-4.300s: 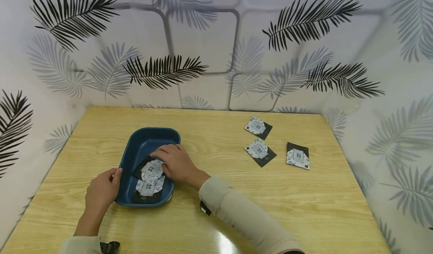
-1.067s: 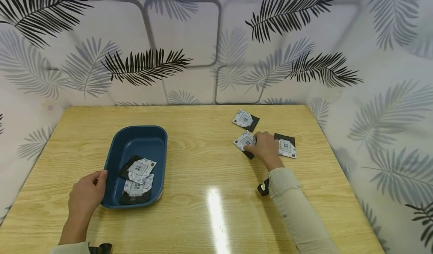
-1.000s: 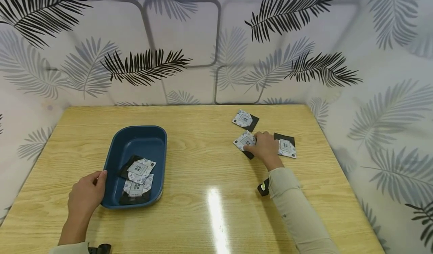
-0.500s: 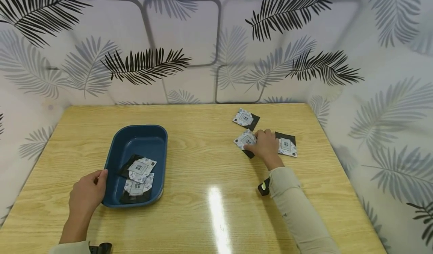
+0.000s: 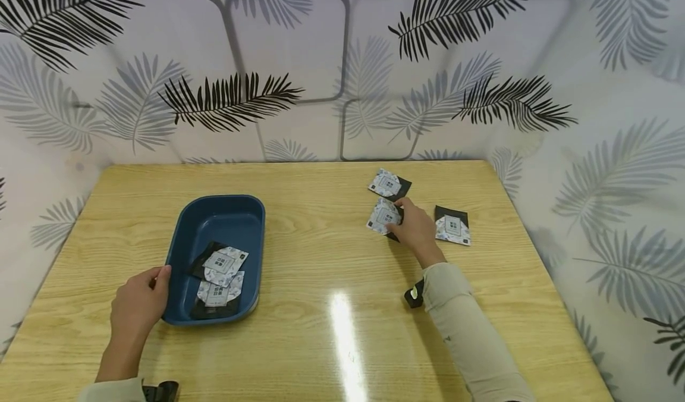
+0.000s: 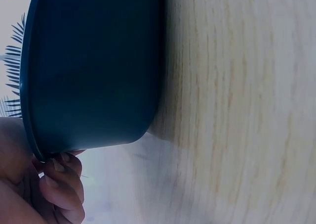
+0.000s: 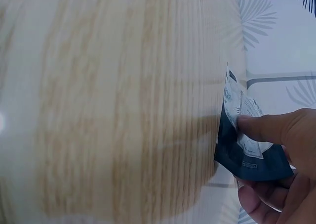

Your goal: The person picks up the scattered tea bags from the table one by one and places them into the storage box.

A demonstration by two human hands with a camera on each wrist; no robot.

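My right hand (image 5: 417, 229) pinches a black and white printed sachet (image 5: 383, 214) between thumb and fingers. In the right wrist view the thumb presses on the white face of this sachet (image 7: 245, 140), which bends slightly and stands tilted at the table surface. My left hand (image 5: 140, 298) grips the left rim of a blue plastic tub (image 5: 175, 229), with fingertips curled under the lip in the left wrist view (image 6: 61, 177). Inside the tub lie two matching sachets, one sachet (image 5: 225, 264) overlapping the other sachet (image 5: 216, 295).
Two more sachets lie on the wooden table (image 5: 310, 259): one sachet (image 5: 389, 184) just behind the held one, another sachet (image 5: 452, 226) to the right of my right hand. A wall with leaf-patterned covering (image 5: 321, 128) stands along the table's back edge.
My right hand has gone from inside the tub to the sachets on the right and has now picked one up off its spot, shifting slightly back and left. The left hand stays on the rim.
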